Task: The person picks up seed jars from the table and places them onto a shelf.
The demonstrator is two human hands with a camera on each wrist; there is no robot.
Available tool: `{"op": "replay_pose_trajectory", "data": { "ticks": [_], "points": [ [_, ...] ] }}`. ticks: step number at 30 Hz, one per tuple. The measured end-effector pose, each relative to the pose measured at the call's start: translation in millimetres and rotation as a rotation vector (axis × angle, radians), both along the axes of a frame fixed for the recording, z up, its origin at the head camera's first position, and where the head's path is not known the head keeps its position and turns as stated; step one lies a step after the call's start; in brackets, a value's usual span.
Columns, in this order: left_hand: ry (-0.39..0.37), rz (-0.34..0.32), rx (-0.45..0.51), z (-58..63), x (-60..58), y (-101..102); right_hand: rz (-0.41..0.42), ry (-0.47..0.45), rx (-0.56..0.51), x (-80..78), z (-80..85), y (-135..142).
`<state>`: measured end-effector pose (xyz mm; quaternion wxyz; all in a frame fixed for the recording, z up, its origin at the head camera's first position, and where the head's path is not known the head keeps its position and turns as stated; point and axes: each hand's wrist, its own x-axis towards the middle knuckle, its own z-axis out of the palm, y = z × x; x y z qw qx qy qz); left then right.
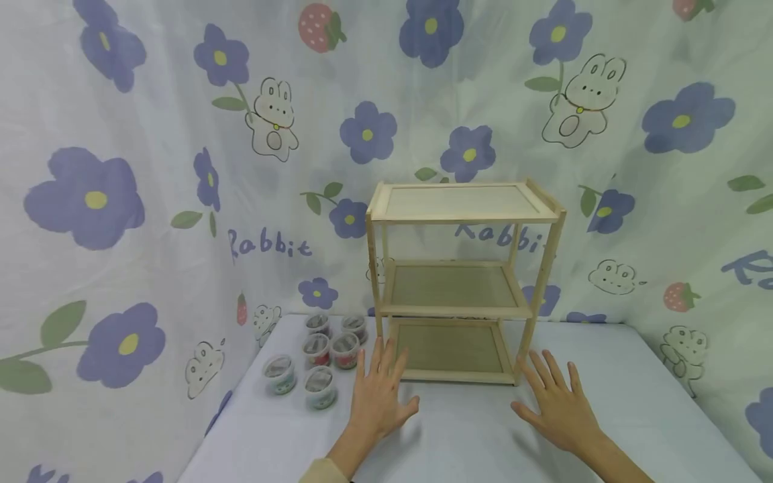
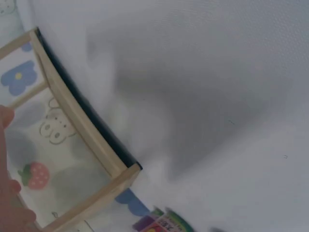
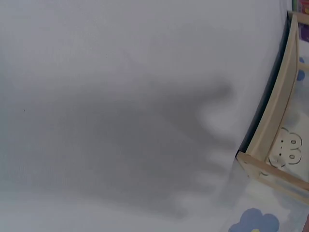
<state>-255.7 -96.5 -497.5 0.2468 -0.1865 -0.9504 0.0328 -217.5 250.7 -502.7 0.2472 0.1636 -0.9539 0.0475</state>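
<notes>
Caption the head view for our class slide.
Left hand and right hand spread before a wooden shelf, six tubs alongside.

Purple lettering [image 1: 270, 243] reading "Rabbit" repeats on the flower-patterned cloth backdrop [image 1: 386, 80].

Rack [image 1: 455, 312] frame is pale wood, top panel [image 1: 461, 200] off-white, lower panels [image 1: 449, 285] olive-khaki; tabletop [image 1: 459, 436] is white, left sleeve [image 1: 323, 473] beige. Backdrop [image 1: 423, 100] is white, printed with purple yellow-centred flowers [image 1: 367, 121], green leaves [image 1: 24, 377], pink-red white-dotted strawberries [image 1: 315, 28], thin dark-outlined rabbits [image 1: 592, 90], plus purple "Rabbit" lettering [image 1: 264, 243]. Cups [image 1: 319, 361] have greyish lids [image 1: 317, 343]; middle two show red printing, front two muted teal-green.
</notes>
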Motion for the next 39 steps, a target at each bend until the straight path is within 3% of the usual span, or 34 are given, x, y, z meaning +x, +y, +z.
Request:
{"op": "replay_pose_trajectory", "data": {
  "ticks": [7, 17, 25, 28, 32, 39],
  "points": [
    [0.039, -0.017, 0.014, 0.1, 0.8, -3, -0.005, -0.029, -0.034, 0.2, 7.2, 4],
    [0.037, -0.053, 0.111, -2.8, 5.2, -7, -0.013, -0.133, -0.170, -4.3, 27.3, 10],
    [-0.053, -0.049, 0.271, -3.4, 11.6, -9, -0.004, -0.155, -0.252, -11.8, 45.4, 15],
    [-0.122, -0.026, 0.336, -5.3, 13.6, -10, 0.011, -0.141, -0.285, -17.6, 56.1, 16],
    [-0.147, -0.020, 0.403, -9.5, 16.8, -13, 0.023, -0.130, -0.374, -27.1, 77.8, 14],
    [-0.104, -0.034, 0.474, -19.3, 19.8, -19, 0.056, -0.199, -0.566, -38.3, 124.6, 5]
  ]
}}
